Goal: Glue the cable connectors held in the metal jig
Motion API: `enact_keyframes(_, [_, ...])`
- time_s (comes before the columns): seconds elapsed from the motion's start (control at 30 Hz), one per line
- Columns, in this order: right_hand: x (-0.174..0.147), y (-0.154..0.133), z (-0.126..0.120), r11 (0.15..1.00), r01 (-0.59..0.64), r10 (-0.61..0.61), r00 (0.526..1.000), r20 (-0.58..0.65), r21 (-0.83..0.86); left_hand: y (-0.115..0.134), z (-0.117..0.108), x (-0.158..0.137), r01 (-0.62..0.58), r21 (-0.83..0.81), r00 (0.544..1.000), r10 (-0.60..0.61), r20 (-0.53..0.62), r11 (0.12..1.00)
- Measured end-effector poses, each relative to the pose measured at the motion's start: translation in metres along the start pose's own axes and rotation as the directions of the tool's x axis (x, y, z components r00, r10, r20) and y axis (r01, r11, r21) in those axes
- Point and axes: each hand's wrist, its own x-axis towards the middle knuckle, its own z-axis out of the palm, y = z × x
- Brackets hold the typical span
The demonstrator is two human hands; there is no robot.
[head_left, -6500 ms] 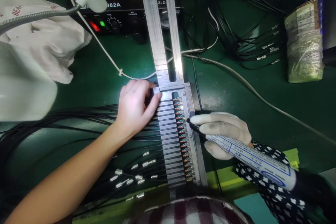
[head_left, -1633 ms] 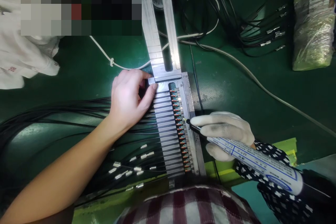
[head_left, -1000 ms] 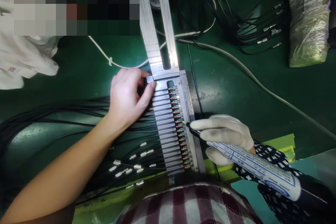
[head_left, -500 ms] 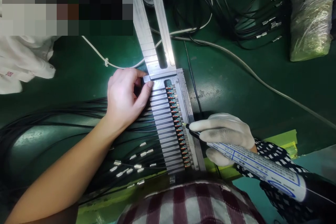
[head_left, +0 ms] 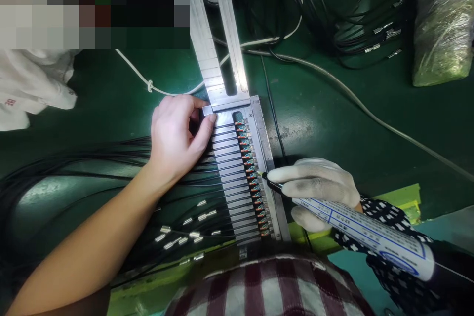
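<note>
My bare left hand [head_left: 177, 133] pinches the left edge of a metal jig [head_left: 225, 170] near its upper end, thumb on top. Black cables [head_left: 227, 161] lie side by side across the jig's slots. Their stripped ends, with small coloured wires and connectors [head_left: 255, 182], line up along its right side. In my white-gloved right hand [head_left: 314, 185] is a thick white tube [head_left: 365, 232] with blue printed lines and a black front end. Its pale yellowish tip [head_left: 259, 174] is at a connector midway down the row; whether it touches cannot be told.
A slotted metal frame [head_left: 218, 24] extends from the jig's top. Loose cable ends with shiny metal plugs [head_left: 194, 234] lie lower left, and more cables [head_left: 355, 34] lie upper right. A wrapped block [head_left: 442, 29] stands at right. White cloth [head_left: 40, 89] lies at left.
The view has shifted very slightly. My left hand still pinches the jig, and the tube's tip stays at nearly the same connector.
</note>
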Motion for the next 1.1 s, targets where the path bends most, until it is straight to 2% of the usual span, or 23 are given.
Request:
enact_keyframes(0.3, [0.0, 0.001, 0.001, 1.0, 0.008, -0.008, 1.0, -0.009, 0.011, 0.001, 0.0, 0.0, 0.01, -0.028, 1.0, -0.01, -0.006, 1.0])
enact_keyframes(0.43, [0.002, 0.002, 0.003, 0.999, 0.026, -0.025, 0.999, -0.049, 0.024, 0.001, 0.0, 0.0, 0.023, -0.039, 1.0, -0.024, -0.005, 0.999])
enact_keyframes(0.53, [0.003, 0.003, 0.002, 1.0, 0.013, -0.013, 1.0, -0.026, 0.005, 0.001, 0.0, 0.0, 0.035, -0.048, 0.999, -0.034, 0.01, 0.998])
enact_keyframes(0.77, [0.0, -0.009, -0.006, 0.999, 0.001, -0.002, 1.0, -0.004, -0.032, -0.001, 0.002, -0.001, -0.008, -0.015, 1.0, 0.008, -0.019, 1.0])
enact_keyframes(1.1, [-0.01, -0.011, 0.004, 0.999, -0.031, 0.031, 0.999, -0.015, -0.04, -0.002, 0.003, -0.001, -0.02, -0.037, 0.999, 0.019, -0.035, 0.999])
